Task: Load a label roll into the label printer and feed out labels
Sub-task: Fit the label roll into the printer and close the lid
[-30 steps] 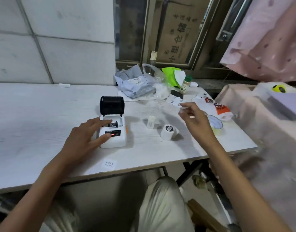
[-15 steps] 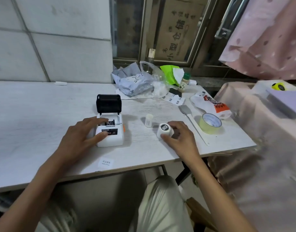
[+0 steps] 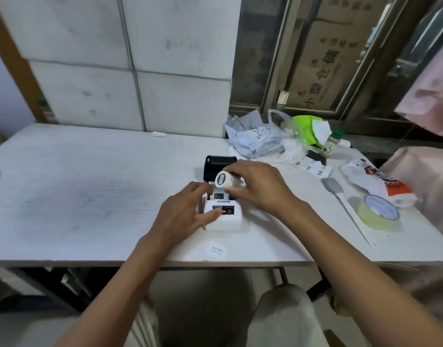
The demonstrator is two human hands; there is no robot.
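A small white label printer (image 3: 225, 219) sits near the middle of the white table (image 3: 77, 196), its black lid (image 3: 219, 164) standing open at the back. My left hand (image 3: 188, 214) grips the printer's left side, thumb on its front panel beside a red light. My right hand (image 3: 255, 186) holds a white label roll (image 3: 223, 179) just above the open paper bay, roll end facing me.
A loose printed label (image 3: 216, 250) lies near the table's front edge. To the right lie a yellow tape roll (image 3: 379, 216), a grey spatula-like tool (image 3: 337, 190) and a white-orange packet (image 3: 380, 181). Crumpled bags (image 3: 258, 136) and a small bottle (image 3: 332, 144) sit at the back.
My right hand picked the label roll up from the table at the right and carried it left, over the printer's open bay. My left hand stayed on the printer.
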